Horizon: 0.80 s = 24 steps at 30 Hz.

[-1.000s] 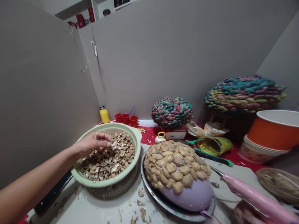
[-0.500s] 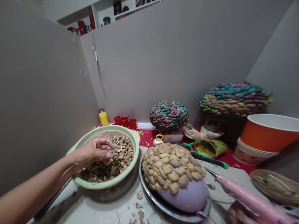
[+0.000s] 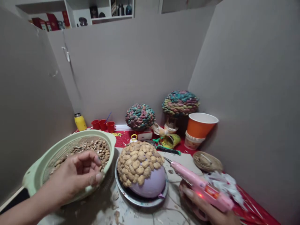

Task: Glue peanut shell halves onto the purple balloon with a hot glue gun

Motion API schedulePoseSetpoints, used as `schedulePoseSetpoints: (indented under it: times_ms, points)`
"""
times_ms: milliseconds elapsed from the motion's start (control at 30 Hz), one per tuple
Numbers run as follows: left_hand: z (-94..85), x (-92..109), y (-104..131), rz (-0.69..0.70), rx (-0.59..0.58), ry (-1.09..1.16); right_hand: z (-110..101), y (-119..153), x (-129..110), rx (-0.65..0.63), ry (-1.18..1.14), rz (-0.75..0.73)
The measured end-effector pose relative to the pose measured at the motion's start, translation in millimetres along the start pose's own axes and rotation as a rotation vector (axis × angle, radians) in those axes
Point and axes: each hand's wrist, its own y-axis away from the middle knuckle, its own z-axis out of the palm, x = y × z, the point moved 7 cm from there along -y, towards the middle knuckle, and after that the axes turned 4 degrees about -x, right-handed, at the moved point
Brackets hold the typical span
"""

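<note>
My left hand (image 3: 75, 176) is over the near rim of a pale green colander (image 3: 112, 139), thumb and curled fingers brought together. Whatever lies between the fingertips is too small to make out. Behind the hand, peanut shells (image 3: 100, 150) fill part of the colander. My right hand (image 3: 203, 204) grips a pink hot glue gun (image 3: 192, 178) with a red light glowing on it. Its nozzle points toward a purple balloon (image 3: 151, 184), close to the balloon's right side. Peanut shells (image 3: 137, 161) cover the balloon's top and left. It rests in a round metal dish (image 3: 131, 200).
Behind the dish stand two colourful shell-covered domes (image 3: 140, 117). Red cups (image 3: 102, 125) and a yellow bottle (image 3: 80, 122) are at the back left. Green-handled pliers (image 3: 168, 150), an orange tub (image 3: 198, 129) and a wicker basket (image 3: 208, 162) lie to the right.
The view has turned right. My left hand has come from above the shells to the colander's near rim. The glue gun and my right hand show more fully now.
</note>
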Motion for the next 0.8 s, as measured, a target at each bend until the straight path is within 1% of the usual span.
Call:
schedulePoseSetpoints:
  times_ms: [67,100,233,333,433,500,567,667,733,800]
  points:
    - [19.8,8.9,4.1,0.086,-0.012,-0.086,2.2,2.3,-6.6,0.050,-0.039,-0.003]
    - [28.5,13.5,5.7,0.135,0.005,-0.147,3.3,3.4,-8.1,0.063,-0.060,-0.006]
    - [57.6,32.5,4.9,0.380,0.129,-0.404,7.9,4.9,-8.9,0.035,-0.128,-0.020]
    - [74.1,40.0,-4.8,0.524,0.181,-0.503,8.6,5.1,-11.3,0.018,-0.135,-0.035]
    - [83.1,41.8,-15.6,0.586,0.219,-0.585,9.1,5.8,-14.9,-0.003,-0.116,-0.044]
    - [86.3,43.0,-18.9,0.619,0.242,-0.649,7.9,5.2,-17.0,-0.007,-0.100,-0.064]
    - [88.9,46.0,-17.9,0.677,0.266,-0.702,7.3,3.2,-18.2,-0.031,-0.080,-0.092]
    - [93.4,52.0,-12.7,0.780,0.298,-0.731,10.0,-0.9,-19.0,-0.120,-0.052,-0.145]
    - [96.5,55.0,-10.4,0.824,0.313,-0.722,9.0,-2.8,-18.7,-0.129,-0.047,-0.171]
    - [98.8,56.2,-10.4,0.832,0.327,-0.711,7.3,-3.7,-18.3,-0.121,-0.039,-0.194]
